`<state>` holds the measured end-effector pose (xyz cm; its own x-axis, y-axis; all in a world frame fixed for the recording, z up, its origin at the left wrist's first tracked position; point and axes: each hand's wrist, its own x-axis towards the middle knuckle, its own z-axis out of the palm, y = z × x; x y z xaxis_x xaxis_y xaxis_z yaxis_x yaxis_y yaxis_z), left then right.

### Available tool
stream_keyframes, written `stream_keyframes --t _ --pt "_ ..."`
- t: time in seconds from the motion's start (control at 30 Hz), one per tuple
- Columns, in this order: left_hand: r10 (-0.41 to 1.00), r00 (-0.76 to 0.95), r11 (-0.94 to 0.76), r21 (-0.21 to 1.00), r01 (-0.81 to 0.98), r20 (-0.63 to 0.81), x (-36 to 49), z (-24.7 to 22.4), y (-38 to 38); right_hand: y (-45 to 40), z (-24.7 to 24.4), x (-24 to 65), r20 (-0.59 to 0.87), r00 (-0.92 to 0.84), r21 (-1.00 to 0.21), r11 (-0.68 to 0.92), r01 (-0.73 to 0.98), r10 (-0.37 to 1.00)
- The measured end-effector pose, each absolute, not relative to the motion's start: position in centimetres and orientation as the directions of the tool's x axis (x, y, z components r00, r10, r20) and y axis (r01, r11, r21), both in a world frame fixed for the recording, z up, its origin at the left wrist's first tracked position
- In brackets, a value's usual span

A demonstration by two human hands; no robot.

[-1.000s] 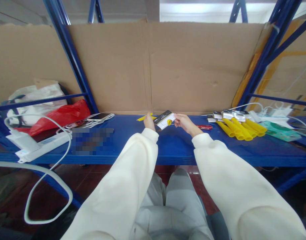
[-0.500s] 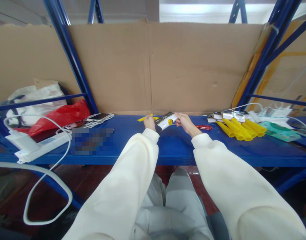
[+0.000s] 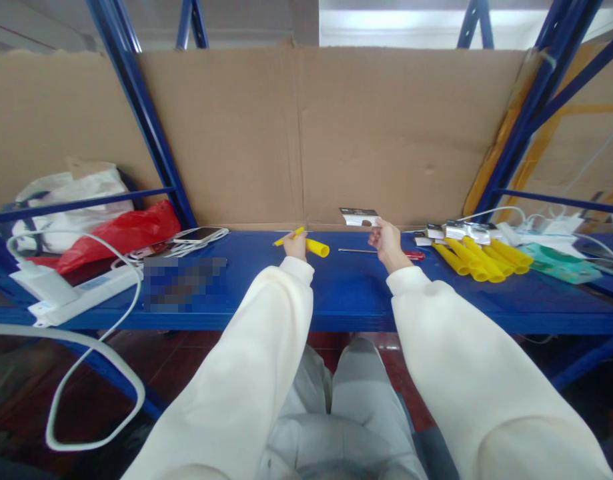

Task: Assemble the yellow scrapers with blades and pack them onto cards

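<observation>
My left hand (image 3: 295,247) is closed around a yellow tube (image 3: 317,248) just above the blue shelf. The tube's open round end points to the right. A thin yellow piece (image 3: 292,235) sticks out on the hand's upper left; whether it joins the tube I cannot tell. In my right hand (image 3: 386,241) a black-and-white packaging card (image 3: 359,217) is pinched by one edge, with a cut-out in its lower side. The card is apart from the tube. Behind and below the right hand lies a screwdriver (image 3: 415,255) with a red handle, its thin shaft pointing left.
At the right lie several yellow tubes (image 3: 479,260) with black-and-white cards, beside a green packet (image 3: 561,263) and white cables. A phone (image 3: 201,235), a red bag (image 3: 123,233) and a white power strip (image 3: 93,293) are at the left. Cardboard (image 3: 386,133) stands behind the blue shelf (image 3: 266,300).
The card has come away from the yellow tube and moved up and right with my right hand. The tube's open end and the screwdriver's shaft now show. My left hand has shifted slightly left.
</observation>
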<state>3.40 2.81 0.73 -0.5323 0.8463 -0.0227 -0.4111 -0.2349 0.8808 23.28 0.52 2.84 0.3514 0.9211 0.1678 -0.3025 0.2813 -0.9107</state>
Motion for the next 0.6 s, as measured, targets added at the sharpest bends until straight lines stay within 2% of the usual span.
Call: stream_keyframes --t 0.23,0.4,0.6 --pt "0.899 -0.425 -0.072 0.922 -0.381 -0.105 4.3 1.3 1.1 0.7 3.2 23.9 0.006 0.501 -0.937 0.180 -0.299 0.865" --pt "0.914 -0.386 -0.026 0.935 -0.353 -0.120 4.7 1.4 0.8 1.9 3.3 25.9 0.004 0.556 -0.971 0.137 -0.198 0.831" --pt "0.925 -0.349 -0.007 0.914 -0.406 -0.148 4.9 1.3 0.8 3.2 3.8 28.4 -0.020 0.561 -0.991 0.059 -0.123 0.828"
